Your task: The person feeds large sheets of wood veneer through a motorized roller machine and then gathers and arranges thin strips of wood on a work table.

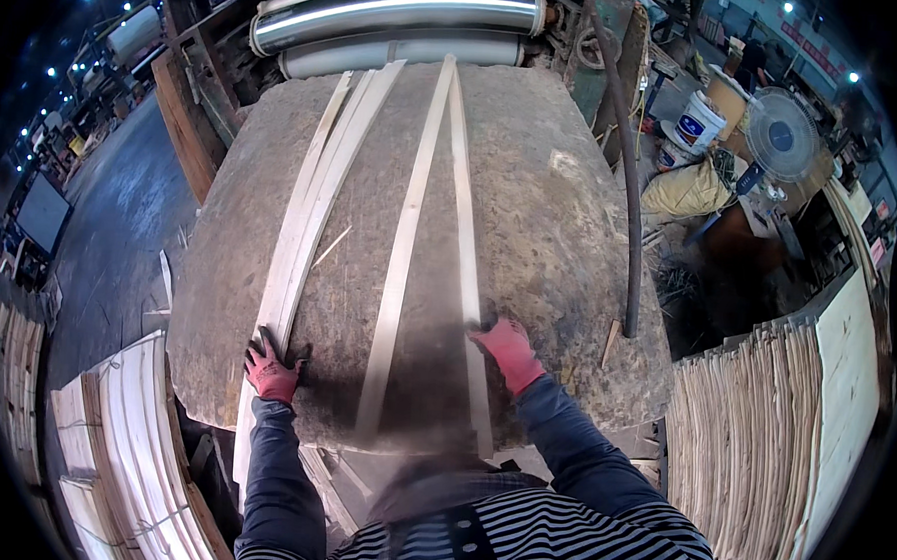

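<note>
My left hand, in a pink and black glove, lies with fingers spread on pale veneer strips at the left of the worn board table. My right hand, gloved alike, has its fingers closed on the edge of a narrow strip. Another narrow strip runs between my hands and meets that one at the far end. A small splinter lies beside the left bundle.
Metal rollers span the far edge. A dark pole stands along the right side. Beyond it are a bucket and a fan. Veneer stacks stand at lower left and lower right.
</note>
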`<state>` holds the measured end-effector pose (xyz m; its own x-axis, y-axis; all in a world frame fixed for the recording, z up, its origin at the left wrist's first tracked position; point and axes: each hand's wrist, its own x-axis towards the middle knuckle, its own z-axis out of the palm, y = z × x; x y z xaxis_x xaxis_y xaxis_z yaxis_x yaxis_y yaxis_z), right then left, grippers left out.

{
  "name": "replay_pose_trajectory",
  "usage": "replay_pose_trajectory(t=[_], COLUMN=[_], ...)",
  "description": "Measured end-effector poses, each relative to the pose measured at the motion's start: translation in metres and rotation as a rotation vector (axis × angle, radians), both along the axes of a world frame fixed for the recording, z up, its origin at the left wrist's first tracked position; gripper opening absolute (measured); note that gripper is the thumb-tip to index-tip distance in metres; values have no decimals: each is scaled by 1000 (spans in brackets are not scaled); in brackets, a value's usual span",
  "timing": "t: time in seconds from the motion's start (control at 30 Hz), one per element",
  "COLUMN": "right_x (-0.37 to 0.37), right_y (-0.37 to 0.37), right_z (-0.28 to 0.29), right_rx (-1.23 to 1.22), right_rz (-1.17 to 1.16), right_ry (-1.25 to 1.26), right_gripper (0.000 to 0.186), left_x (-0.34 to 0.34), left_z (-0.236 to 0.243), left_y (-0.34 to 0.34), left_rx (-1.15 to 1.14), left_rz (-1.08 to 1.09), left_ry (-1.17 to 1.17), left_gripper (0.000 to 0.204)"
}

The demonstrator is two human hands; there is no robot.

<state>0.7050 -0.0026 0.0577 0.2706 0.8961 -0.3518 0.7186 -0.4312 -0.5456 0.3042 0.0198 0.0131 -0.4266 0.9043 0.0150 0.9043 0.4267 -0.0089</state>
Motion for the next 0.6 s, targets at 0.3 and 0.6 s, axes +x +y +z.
replay_pose_trajectory(t=[0.3, 0.6], right_x=[5, -64], right_y=[-3, -48], right_z=[19, -30], right_rx=[203, 70], right_rz=[16, 157], right_ry=[42, -522], right_gripper=[54, 79], left_x=[-76, -133], left_z=[-13, -32], left_y=[28, 60], left_rx=[332, 248], left_rz=[-47, -23], left_ry=[-107, -179], left_gripper=[60, 57])
